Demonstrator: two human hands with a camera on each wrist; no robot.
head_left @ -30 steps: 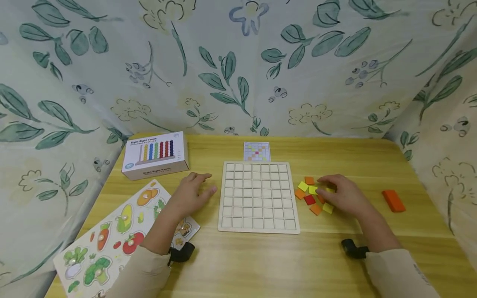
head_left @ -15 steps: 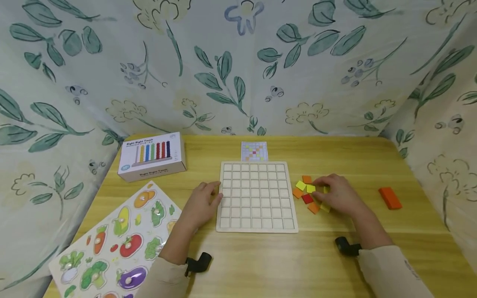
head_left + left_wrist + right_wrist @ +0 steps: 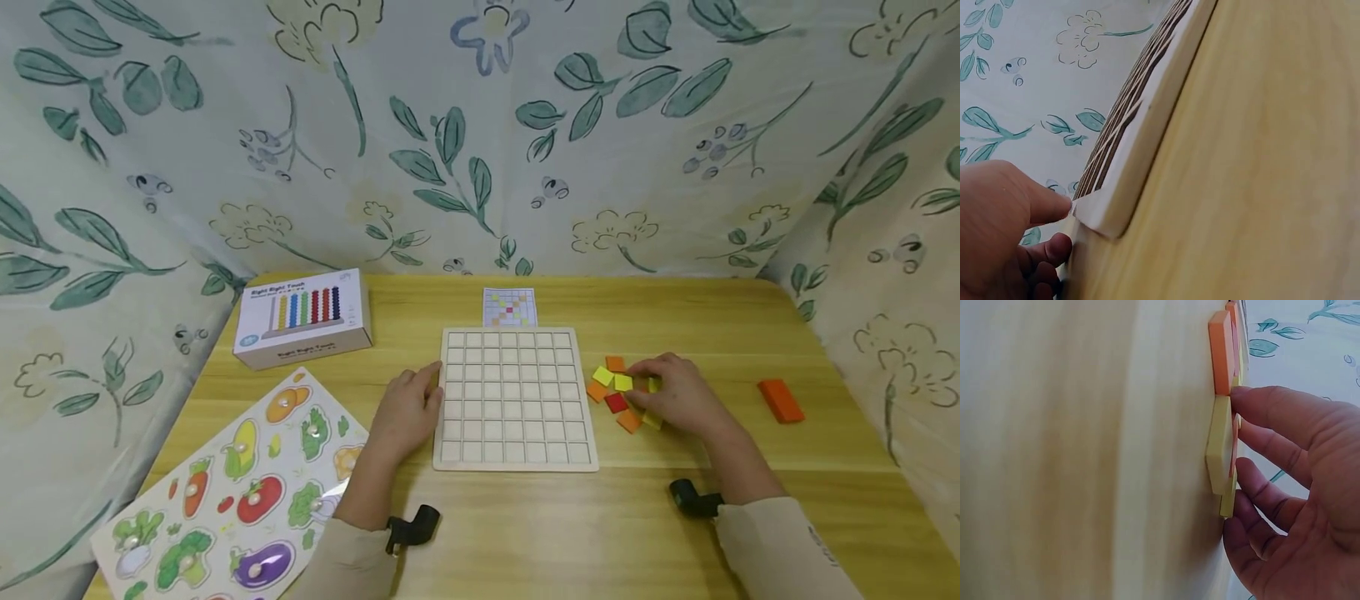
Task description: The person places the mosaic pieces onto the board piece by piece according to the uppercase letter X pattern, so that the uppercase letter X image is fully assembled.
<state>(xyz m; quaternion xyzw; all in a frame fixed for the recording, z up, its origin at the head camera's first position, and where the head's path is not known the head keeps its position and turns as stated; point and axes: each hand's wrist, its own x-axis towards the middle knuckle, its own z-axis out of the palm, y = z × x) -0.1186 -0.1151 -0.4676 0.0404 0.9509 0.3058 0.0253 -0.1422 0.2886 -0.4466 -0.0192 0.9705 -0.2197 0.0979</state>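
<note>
A pale wooden grid board point(image 3: 517, 400) lies flat in the middle of the table. Its left edge is touched by my left hand point(image 3: 405, 415); in the left wrist view the thumb point(image 3: 1050, 203) meets the board near a corner, with the other fingers loosely bent below. To the right of the board is a loose cluster of small square tiles: yellow point(image 3: 602, 377), orange point(image 3: 628, 421) and one red point(image 3: 617, 403). Over the cluster's right side lies my right hand point(image 3: 678, 396), its spread fingers touching tiles and hiding some. In the right wrist view the fingertips rest along an orange tile point(image 3: 1221, 353) and a yellow tile point(image 3: 1218, 447).
A printed pattern card point(image 3: 510, 307) lies just behind the board. At the back left is a white toy box point(image 3: 303, 317), with a vegetable puzzle board point(image 3: 225, 492) in front of it, partly under the left forearm. An orange block point(image 3: 781, 402) lies at the far right.
My left hand has moved right, from beside the board to its left edge. My right hand has stayed over the tiles, its fingers settling slightly on them. The head view has shifted a little.
</note>
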